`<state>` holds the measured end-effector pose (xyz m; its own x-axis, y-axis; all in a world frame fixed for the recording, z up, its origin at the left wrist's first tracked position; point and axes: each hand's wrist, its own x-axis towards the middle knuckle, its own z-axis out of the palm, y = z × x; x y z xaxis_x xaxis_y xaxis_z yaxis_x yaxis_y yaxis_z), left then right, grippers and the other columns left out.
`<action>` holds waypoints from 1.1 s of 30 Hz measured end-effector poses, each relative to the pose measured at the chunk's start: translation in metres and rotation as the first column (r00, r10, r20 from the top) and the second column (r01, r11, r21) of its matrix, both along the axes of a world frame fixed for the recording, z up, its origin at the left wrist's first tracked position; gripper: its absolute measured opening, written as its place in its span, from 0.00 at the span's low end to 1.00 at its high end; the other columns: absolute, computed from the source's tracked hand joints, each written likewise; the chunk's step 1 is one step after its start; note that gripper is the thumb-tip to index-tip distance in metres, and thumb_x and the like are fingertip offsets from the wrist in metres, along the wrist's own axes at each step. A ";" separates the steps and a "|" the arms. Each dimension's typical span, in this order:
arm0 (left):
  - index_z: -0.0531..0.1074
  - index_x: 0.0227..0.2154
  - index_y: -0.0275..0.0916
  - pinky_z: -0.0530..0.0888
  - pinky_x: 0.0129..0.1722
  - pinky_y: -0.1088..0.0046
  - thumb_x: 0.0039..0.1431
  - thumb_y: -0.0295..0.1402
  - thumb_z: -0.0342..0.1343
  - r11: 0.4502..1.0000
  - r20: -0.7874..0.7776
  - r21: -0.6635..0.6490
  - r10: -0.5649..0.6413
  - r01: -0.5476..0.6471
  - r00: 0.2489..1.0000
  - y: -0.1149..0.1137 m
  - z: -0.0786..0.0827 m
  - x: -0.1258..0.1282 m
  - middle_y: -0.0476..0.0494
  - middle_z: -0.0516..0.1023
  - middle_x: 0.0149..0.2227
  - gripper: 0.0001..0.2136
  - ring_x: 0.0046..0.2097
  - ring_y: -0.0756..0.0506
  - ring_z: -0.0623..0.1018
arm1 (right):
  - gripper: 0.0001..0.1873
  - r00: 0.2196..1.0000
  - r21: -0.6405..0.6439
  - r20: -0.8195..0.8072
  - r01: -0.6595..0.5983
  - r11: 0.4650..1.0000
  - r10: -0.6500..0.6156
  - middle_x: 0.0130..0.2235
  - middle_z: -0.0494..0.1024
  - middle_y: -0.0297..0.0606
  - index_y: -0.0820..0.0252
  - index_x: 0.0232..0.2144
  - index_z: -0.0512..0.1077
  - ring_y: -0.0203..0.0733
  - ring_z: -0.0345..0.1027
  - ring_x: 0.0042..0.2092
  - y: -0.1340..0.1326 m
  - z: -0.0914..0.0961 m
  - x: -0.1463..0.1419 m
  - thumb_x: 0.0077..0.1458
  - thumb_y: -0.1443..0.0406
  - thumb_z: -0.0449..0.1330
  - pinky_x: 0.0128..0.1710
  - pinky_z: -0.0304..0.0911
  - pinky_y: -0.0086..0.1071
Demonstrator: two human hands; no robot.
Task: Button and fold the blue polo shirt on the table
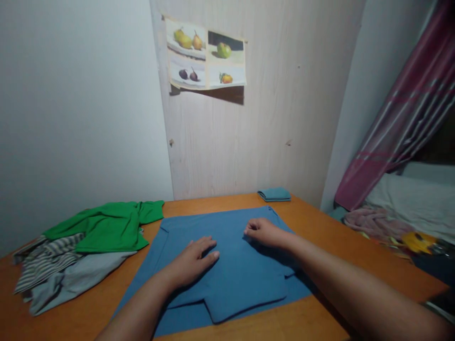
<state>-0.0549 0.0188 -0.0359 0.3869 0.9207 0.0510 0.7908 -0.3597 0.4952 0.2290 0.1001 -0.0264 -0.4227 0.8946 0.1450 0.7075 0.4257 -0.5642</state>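
Note:
A blue shirt (234,279) lies spread on the orange wooden table (320,222), with a sleeve part folded over near the front. My left hand (194,260) rests flat on the cloth, fingers stretched out and pointing right. My right hand (265,232) sits on the shirt a little farther back, its fingers curled under as if pinching the fabric. Both forearms reach in from the front edge.
A green garment (106,227) lies on striped and grey clothes (60,274) at the table's left. A small folded teal cloth (274,194) sits at the back by the wall. A fruit poster (206,54) hangs above. A bed with a pink curtain (401,113) stands on the right.

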 end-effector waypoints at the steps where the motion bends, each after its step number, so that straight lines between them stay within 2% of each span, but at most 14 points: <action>1: 0.68 0.59 0.41 0.54 0.66 0.56 0.62 0.55 0.45 1.000 0.027 0.011 0.018 -0.019 0.999 0.002 0.004 -0.001 0.38 0.63 0.65 0.30 0.67 0.38 0.61 | 0.10 0.999 0.009 0.009 0.044 0.999 -0.045 0.25 0.71 0.32 0.61 0.27 0.71 0.35 0.61 0.28 0.011 0.001 0.007 0.57 0.62 0.57 0.27 0.52 0.27; 3: 0.71 0.56 0.37 0.60 0.64 0.61 0.61 0.52 0.48 0.998 0.031 0.049 0.038 -0.039 0.999 0.011 0.012 -0.007 0.36 0.69 0.62 0.29 0.63 0.39 0.67 | 0.08 0.983 0.059 0.059 0.168 0.984 -0.171 0.26 0.73 0.33 0.61 0.27 0.72 0.35 0.63 0.29 0.034 0.003 0.022 0.56 0.64 0.58 0.27 0.54 0.26; 6: 0.71 0.55 0.35 0.65 0.60 0.64 0.60 0.49 0.50 0.989 -0.070 0.125 0.086 -0.077 0.994 0.033 0.024 -0.023 0.35 0.73 0.58 0.27 0.58 0.39 0.72 | 0.07 0.959 0.084 0.080 0.266 0.960 -0.273 0.26 0.74 0.36 0.63 0.27 0.73 0.36 0.64 0.28 0.068 0.005 0.042 0.55 0.67 0.57 0.28 0.55 0.27; 9: 0.72 0.54 0.36 0.67 0.57 0.65 0.61 0.43 0.49 0.961 -0.222 0.216 0.223 -0.175 0.949 0.062 0.030 -0.044 0.36 0.74 0.57 0.23 0.58 0.39 0.73 | 0.07 0.937 0.111 0.096 0.325 0.939 -0.335 0.31 0.77 0.40 0.64 0.33 0.75 0.37 0.68 0.31 0.096 0.005 0.052 0.54 0.69 0.57 0.30 0.59 0.27; 10: 0.72 0.54 0.37 0.67 0.57 0.67 0.61 0.41 0.49 0.946 -0.266 0.239 0.281 -0.220 0.922 0.073 0.030 -0.051 0.37 0.74 0.57 0.21 0.57 0.40 0.73 | 0.08 0.931 0.120 0.105 0.336 0.934 -0.349 0.34 0.78 0.42 0.64 0.36 0.76 0.38 0.70 0.32 0.104 0.005 0.053 0.54 0.70 0.57 0.32 0.60 0.28; 13: 0.69 0.55 0.34 0.66 0.58 0.65 0.61 0.36 0.49 0.921 -0.300 0.268 0.360 -0.284 0.883 0.100 0.027 -0.068 0.33 0.72 0.58 0.22 0.59 0.40 0.72 | 0.18 0.918 0.143 0.152 0.346 0.927 -0.366 0.42 0.79 0.47 0.65 0.46 0.75 0.42 0.73 0.41 0.121 0.001 0.052 0.51 0.72 0.58 0.40 0.63 0.29; 17: 0.66 0.58 0.32 0.64 0.60 0.65 0.56 0.31 0.51 0.906 -0.332 0.265 0.407 -0.331 0.851 0.127 0.018 -0.078 0.31 0.68 0.61 0.25 0.62 0.39 0.69 | 0.28 0.902 0.153 0.256 0.316 0.936 -0.347 0.52 0.76 0.51 0.64 0.53 0.72 0.49 0.70 0.52 0.132 -0.006 0.052 0.47 0.74 0.59 0.50 0.62 0.32; 21: 0.66 0.59 0.35 0.64 0.61 0.66 0.51 0.25 0.52 0.919 -0.372 0.225 0.388 -0.324 0.843 0.145 0.011 -0.081 0.34 0.68 0.62 0.29 0.62 0.41 0.68 | 0.31 0.877 0.129 0.359 0.292 0.948 -0.319 0.53 0.75 0.54 0.65 0.55 0.71 0.53 0.70 0.54 0.135 -0.009 0.059 0.45 0.74 0.60 0.52 0.62 0.35; 25: 0.65 0.60 0.32 0.63 0.61 0.68 0.49 0.23 0.51 0.928 -0.400 0.184 0.371 -0.323 0.838 0.155 0.009 -0.085 0.32 0.67 0.62 0.31 0.63 0.41 0.68 | 0.34 0.867 0.105 0.424 0.242 0.965 -0.263 0.58 0.72 0.51 0.64 0.58 0.68 0.50 0.67 0.57 0.141 -0.006 0.061 0.47 0.74 0.58 0.54 0.60 0.32; 28: 0.67 0.57 0.33 0.67 0.57 0.71 0.48 0.24 0.53 0.931 -0.413 0.158 0.364 -0.328 0.835 0.161 0.009 -0.087 0.33 0.72 0.59 0.29 0.59 0.41 0.72 | 0.32 0.853 0.087 0.468 0.213 0.973 -0.229 0.55 0.74 0.50 0.62 0.56 0.71 0.50 0.69 0.55 0.146 -0.003 0.058 0.46 0.74 0.59 0.52 0.62 0.32; 33: 0.74 0.48 0.35 0.73 0.47 0.70 0.46 0.28 0.55 0.924 -0.442 0.154 0.381 -0.349 0.812 0.167 0.011 -0.089 0.33 0.78 0.50 0.22 0.50 0.39 0.78 | 0.23 0.818 0.091 0.519 0.237 0.967 -0.249 0.46 0.79 0.55 0.64 0.46 0.77 0.55 0.73 0.48 0.148 0.001 0.050 0.44 0.72 0.62 0.44 0.66 0.36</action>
<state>-0.1435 0.1855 -0.0246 0.0165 0.9997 0.0163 0.9993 -0.0170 0.0328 0.2785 0.2478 -0.0256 -0.2098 0.9776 -0.0144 0.9753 0.2082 -0.0738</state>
